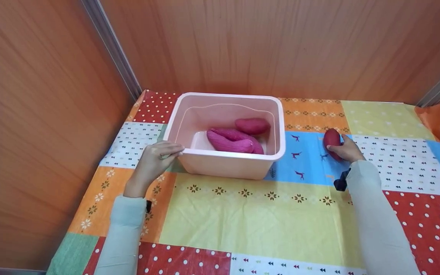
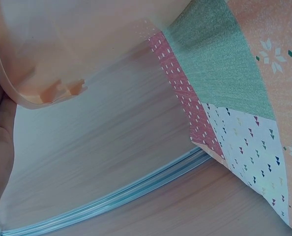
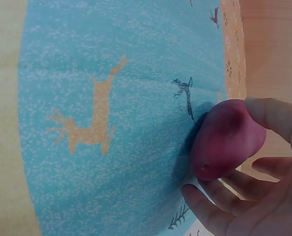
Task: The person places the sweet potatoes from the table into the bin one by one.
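Note:
My left hand grips the front left corner of a light pink plastic bin, fingers laid over its rim. In the left wrist view, part of that hand shows beside the bin's curved rim. Inside the bin lie a reddish sweet potato and long magenta sweet potatoes that overlap, toward the right side. On the right, my right hand holds a red-skinned sweet potato between thumb and fingers, over the blue patch of cloth. A dent and a small spot mark its skin in the right wrist view.
A patchwork-print cloth covers the table. Wood-grain panels stand behind and at both sides, with metal strips at the corners. An orange cloth flap sticks up at the far right edge.

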`<state>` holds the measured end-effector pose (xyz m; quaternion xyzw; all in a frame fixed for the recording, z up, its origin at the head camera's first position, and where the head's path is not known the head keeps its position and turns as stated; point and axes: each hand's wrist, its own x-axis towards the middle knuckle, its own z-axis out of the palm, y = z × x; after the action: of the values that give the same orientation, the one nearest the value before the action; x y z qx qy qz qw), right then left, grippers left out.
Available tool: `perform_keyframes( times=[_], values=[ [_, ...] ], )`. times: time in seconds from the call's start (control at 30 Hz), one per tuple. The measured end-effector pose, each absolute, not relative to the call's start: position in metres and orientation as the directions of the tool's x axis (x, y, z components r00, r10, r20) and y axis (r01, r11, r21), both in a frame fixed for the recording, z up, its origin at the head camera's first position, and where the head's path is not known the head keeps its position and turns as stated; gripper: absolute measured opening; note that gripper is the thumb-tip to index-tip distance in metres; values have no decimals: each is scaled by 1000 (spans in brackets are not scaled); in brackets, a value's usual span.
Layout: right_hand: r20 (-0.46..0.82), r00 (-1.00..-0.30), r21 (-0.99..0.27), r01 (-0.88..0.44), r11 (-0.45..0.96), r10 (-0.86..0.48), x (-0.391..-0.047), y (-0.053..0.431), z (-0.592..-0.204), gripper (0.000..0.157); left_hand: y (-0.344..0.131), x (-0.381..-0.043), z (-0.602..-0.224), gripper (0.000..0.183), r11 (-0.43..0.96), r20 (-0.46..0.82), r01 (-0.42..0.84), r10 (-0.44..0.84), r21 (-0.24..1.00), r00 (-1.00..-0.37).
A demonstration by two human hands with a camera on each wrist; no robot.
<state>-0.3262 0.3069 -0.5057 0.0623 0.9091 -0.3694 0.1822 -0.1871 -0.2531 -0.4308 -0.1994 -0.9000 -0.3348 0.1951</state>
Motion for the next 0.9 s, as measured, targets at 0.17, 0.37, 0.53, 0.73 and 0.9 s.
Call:
perform_keyframes(
  times=[0.17, 0.37, 0.53, 0.73, 0.9],
  values=[
    [-368, -929, -643, 241, 727, -17, -324, 308, -507, 87, -252, -187, -430, 23, 704, 497, 502, 240, 502, -834],
    [-355, -935, -659, 236, 714, -19, -324, 308, -510, 81, -252, -187, -431, 26, 708, 484, 486, 230, 512, -845],
    [-335, -942, -672, 225, 705, -19, -322, 308, -512, 80, -253, -186, -430, 26, 701, 475, 482, 229, 525, -850],
    [-327, -945, -695, 223, 684, -24, -320, 308, -515, 79, -253, -186, -430, 25, 693, 478, 487, 230, 531, -848],
    [-330, -944, -696, 230, 680, -19, -320, 309, -515, 78, -253, -187, -431, 25, 688, 487, 492, 227, 533, -844]
  ],
)
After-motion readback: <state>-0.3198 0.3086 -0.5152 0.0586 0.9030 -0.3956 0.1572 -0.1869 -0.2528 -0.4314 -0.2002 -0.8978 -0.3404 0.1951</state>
